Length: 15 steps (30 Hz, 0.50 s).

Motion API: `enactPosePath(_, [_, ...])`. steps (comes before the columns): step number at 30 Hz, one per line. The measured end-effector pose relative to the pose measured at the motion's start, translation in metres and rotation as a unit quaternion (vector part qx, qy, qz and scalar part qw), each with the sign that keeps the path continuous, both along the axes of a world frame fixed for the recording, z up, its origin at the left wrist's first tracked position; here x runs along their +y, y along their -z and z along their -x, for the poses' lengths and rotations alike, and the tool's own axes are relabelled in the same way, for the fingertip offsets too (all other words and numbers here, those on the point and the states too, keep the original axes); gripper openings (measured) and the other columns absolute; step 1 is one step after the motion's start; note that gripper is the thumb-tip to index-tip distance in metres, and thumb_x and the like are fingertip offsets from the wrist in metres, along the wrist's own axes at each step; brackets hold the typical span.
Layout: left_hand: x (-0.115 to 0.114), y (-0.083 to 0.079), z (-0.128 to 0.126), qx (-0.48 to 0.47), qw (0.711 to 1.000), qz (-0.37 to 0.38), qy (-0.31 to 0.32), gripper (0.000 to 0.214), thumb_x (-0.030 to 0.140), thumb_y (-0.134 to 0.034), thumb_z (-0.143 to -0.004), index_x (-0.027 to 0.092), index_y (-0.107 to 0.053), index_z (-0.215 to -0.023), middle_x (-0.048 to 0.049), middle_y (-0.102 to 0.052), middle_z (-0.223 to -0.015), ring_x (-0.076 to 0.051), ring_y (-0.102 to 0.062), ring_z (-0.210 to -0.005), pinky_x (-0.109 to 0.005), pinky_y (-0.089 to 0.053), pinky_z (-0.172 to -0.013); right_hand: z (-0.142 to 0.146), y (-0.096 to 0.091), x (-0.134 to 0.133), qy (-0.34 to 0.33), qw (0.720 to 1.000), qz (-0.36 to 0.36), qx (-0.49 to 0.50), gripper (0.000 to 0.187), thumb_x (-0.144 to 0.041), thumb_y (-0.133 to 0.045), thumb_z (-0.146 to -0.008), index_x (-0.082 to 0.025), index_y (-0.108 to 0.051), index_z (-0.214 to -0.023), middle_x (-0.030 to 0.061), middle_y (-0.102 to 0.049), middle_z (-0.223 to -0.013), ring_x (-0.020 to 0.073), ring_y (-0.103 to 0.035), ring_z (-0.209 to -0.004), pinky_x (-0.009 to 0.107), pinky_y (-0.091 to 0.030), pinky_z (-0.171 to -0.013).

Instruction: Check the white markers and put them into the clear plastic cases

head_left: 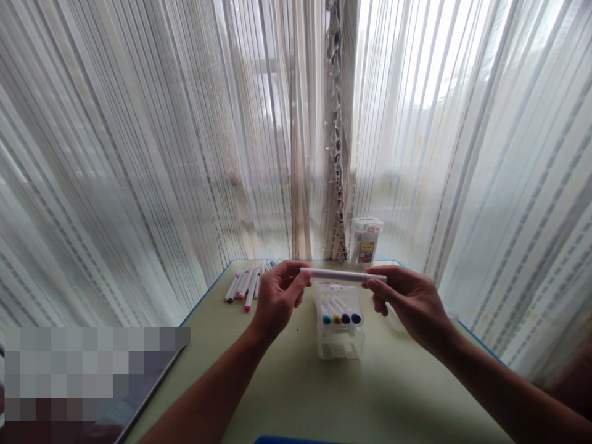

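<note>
Both hands hold one white marker (pixel 343 275) level above the table, one at each end. My left hand (pixel 279 297) pinches its left end between thumb and fingers. My right hand (pixel 409 299) pinches the right end. Just below the marker a clear plastic box (pixel 340 336) lies on the pale green table (pixel 296 394), with several white markers inside showing blue, yellow and purple caps.
Several loose markers (pixel 245 285) lie in a row at the table's far left. A clear lidded container (pixel 365 240) stands at the far edge by the sheer curtains. A dark flat object lies at the near left, partly blurred out.
</note>
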<state>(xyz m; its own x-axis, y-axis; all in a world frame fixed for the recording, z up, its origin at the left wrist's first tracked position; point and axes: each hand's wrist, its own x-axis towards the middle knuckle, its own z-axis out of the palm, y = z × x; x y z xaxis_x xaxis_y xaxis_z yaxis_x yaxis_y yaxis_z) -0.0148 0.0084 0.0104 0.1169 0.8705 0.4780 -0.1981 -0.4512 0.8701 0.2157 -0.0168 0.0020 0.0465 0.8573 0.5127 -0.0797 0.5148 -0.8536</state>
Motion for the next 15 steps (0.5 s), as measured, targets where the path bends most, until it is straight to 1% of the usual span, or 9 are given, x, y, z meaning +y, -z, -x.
enactPosePath(6, [0.0, 0.001, 0.001, -0.018, 1.0, 0.005, 0.006, 0.033, 0.041, -0.078, -0.079, 0.012, -0.07, -0.093, 0.002, -0.058, -0.064, -0.005, -0.043, -0.044, -0.021, -0.032, -0.04, -0.002, 0.002, 0.001, 0.01, 0.999, 0.012, -0.04, 0.031, -0.04, -0.079, -0.081, -0.015, -0.074, -0.099, 0.0016, -0.064, -0.053, 0.0131, -0.056, -0.042, 0.024, -0.046, -0.039])
enactPosePath(11, [-0.005, -0.001, 0.0, -0.044, 0.999, 0.008, 0.023, 0.03, 0.036, -0.082, -0.075, 0.013, -0.07, -0.09, 0.005, -0.053, -0.06, -0.004, -0.041, -0.044, -0.02, -0.03, -0.041, -0.008, 0.009, 0.006, 0.031, 0.996, 0.01, -0.083, 0.032, -0.041, -0.08, -0.079, -0.016, -0.076, -0.099, 0.0015, -0.063, -0.054, 0.0134, -0.055, -0.045, 0.024, -0.046, -0.04])
enactPosePath(15, [-0.007, -0.003, 0.0, -0.073, 0.996, 0.018, 0.05, 0.032, 0.035, -0.087, -0.07, 0.013, -0.071, -0.088, 0.0037, -0.057, -0.062, -0.004, -0.043, -0.045, -0.02, -0.03, -0.04, -0.012, 0.015, 0.011, 0.064, 0.987, -0.034, -0.14, 0.028, -0.039, -0.084, -0.074, -0.02, -0.078, -0.093, 0.0032, -0.066, -0.063, 0.0124, -0.054, -0.046, 0.023, -0.046, -0.038])
